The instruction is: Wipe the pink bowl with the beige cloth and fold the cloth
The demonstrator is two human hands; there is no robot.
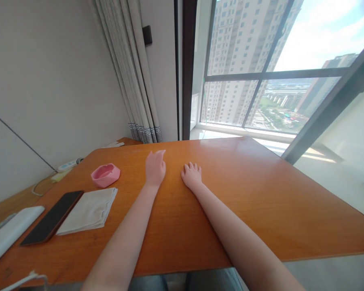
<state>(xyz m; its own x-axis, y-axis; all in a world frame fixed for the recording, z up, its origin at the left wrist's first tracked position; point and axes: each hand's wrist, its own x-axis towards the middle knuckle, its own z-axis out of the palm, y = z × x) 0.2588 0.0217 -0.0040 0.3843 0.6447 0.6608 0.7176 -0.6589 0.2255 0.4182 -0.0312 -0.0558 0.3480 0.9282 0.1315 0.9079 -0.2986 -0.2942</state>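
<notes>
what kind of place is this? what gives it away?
Probably a room in a high-rise home: a patterned-hem curtain, a wooden table with a pink dish on it, and a large window looking down over the ground far below.

Grey wall [48, 60], wide window [236, 76] (sunlit)
</notes>
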